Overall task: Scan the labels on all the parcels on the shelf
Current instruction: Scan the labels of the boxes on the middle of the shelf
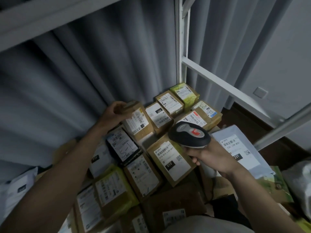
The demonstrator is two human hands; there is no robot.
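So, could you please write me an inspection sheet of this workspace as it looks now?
Surface: shelf almost fully covered by parcels; little bare board shows.
Job's things: cardboard parcels lie labels up; the parcel marked 010 sits in the middle; the barcode scanner points toward the back rows.
Clutter: grey mailer bag marked 231 at right; black parcel with handwritten label left of centre.
Hands: left hand grips the top edge of a tilted brown box; right hand holds the scanner's handle.
Cables: nothing seen.
Surroundings: grey curtain behind; white shelf frame; wall socket at right.
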